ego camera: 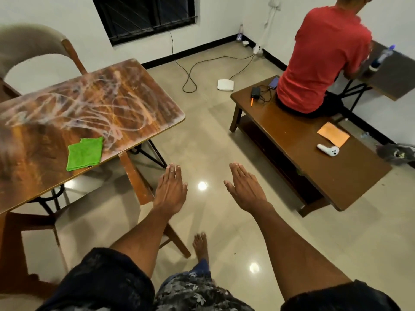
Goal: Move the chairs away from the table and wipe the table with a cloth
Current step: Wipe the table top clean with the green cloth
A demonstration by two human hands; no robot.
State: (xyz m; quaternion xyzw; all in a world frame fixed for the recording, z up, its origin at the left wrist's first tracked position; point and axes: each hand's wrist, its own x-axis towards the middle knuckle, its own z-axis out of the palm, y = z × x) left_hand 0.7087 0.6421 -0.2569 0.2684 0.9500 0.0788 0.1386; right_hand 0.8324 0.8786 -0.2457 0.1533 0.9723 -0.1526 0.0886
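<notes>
The worktop [94, 104] runs off the left edge, and its near left part is smeared by blur. Behind it, a chair [33, 43] is blurred and cut by the same edge, its seat hidden by the worktop. Under the worktop's near corner only a wooden leg [134, 176] of another chair shows. Right of the worktop, the seated person [323, 59] is cut off at the top edge, hands hidden by the torso.

I see white walls [56, 10] with a dark barred window [143, 14] and glossy beige floor tiles [202, 142] reflecting lamp glare. A low brown bench [314, 158] stands right, cables [190, 72] trailing behind.
</notes>
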